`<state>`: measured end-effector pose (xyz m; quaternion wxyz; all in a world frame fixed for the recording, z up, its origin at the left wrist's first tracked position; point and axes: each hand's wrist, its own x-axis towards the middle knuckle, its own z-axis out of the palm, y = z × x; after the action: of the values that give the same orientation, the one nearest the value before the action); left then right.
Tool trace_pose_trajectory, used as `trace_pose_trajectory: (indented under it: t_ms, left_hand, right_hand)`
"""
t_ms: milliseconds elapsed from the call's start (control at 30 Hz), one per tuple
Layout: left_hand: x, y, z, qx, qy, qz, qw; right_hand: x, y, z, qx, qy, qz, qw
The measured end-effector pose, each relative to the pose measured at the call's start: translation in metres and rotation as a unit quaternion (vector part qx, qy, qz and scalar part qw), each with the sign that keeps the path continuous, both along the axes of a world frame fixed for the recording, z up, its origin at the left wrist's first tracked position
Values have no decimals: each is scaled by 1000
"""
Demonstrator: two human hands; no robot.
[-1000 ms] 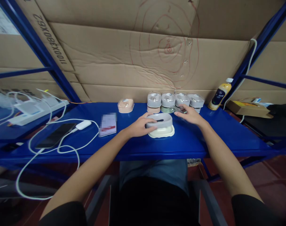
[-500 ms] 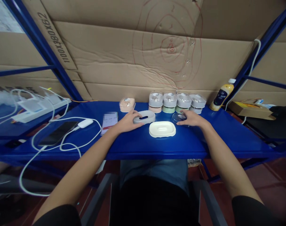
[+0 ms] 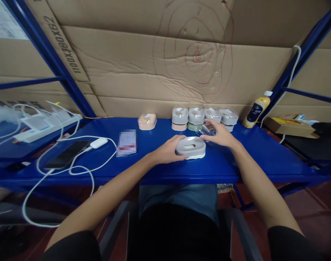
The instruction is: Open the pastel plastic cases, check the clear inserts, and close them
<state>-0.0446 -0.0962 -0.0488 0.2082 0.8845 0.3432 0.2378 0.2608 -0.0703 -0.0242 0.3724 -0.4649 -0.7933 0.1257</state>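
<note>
My left hand (image 3: 171, 149) grips a grey oval ring (image 3: 191, 143) with a slot-like opening, thumb in front and fingers behind. The ring sits over a cream oval base (image 3: 197, 156), whose front rim shows beneath it. My right hand (image 3: 219, 134) is closed on a clear plastic lid (image 3: 205, 131), held tilted just behind and to the right of the ring. Behind the lid stand stacked oval boxes with clear tops, among them a pink one (image 3: 179, 119) and a green one (image 3: 196, 116).
A lone peach box (image 3: 147, 121) stands at the back left. A phone (image 3: 127, 143) lies left of my left hand; another phone (image 3: 69, 154) lies among white cables and a white charger (image 3: 99, 142). A juice bottle (image 3: 257, 109) stands at the right, beside a cardboard box (image 3: 290, 127).
My left hand has carried the grey ring right, onto the cream base. My right hand has raised the clear lid off the table, tilting it and bringing it slightly left.
</note>
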Motion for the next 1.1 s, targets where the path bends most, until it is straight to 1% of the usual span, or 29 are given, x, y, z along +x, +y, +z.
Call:
trace_pose_trajectory:
  t_ms: [133,233,300,433,500,600,667,767,867,967,1100]
  left_hand:
    - [2,-2,2,-9,-11,4,1000]
    - [5,-5,-2,-6,-10,12,1000]
    - [7,-6,-6,-26,-20,24,999]
    - [9,-3,-15,-78,-77,8,994]
    - [9,0,-18,-85,-96,-2,992]
    - [8,2,-21,-82,-103,2,991]
    - [7,1,-21,-75,-100,9,992]
    - [3,-2,-19,-43,-78,22,996]
    - [-3,-6,-16,-12,-54,27,998]
    - [-7,-7,-16,-8,-43,27,999]
    - [-13,-10,-17,2,-18,35,999]
  right_hand:
    - [-20,-9,0,11,-8,91,996]
    - [-30,-14,1,8,-10,126,992]
    - [-32,-18,3,3,-7,140,990]
    - [-37,-25,7,-15,-23,156,987]
    - [-42,-28,7,-18,-49,161,986]
    - [-50,-29,4,-8,-95,160,982]
    - [-53,-28,0,-3,-113,154,982]
    - [-55,-25,-4,-4,-111,148,983]
    - [-56,-23,-8,2,-95,165,982]
    - [-59,-22,-12,13,-86,189,978]
    - [-59,-19,-20,27,-75,188,979]
